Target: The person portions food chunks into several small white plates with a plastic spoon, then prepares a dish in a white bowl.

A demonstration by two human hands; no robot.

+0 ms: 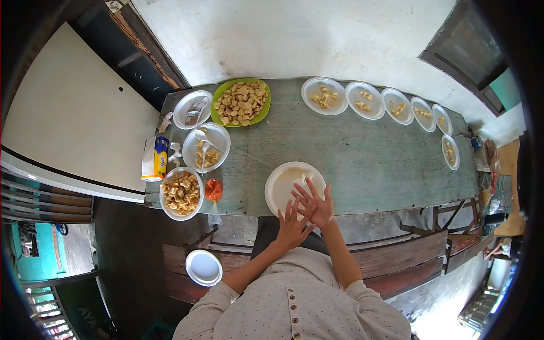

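Observation:
My left hand [292, 225] and my right hand [317, 207] meet over the front edge of a white plate [279, 187], fingers spread and palms showing, with the fingertips of one crossing the other. Neither hand holds anything. A small pale, whitish piece lies on the plate just beyond my right fingertips; what it is I cannot make out. Left of the plate, a small bag of red sauce [213, 190] sits near the table's front edge.
A green plate [270, 102] of pale pieces stands at the back left. White bowls with food, spoons and a tissue pack [154, 159] line the left side. Several white plates with small portions [324, 112] run along the back right. A white bowl [204, 267] rests on the bench.

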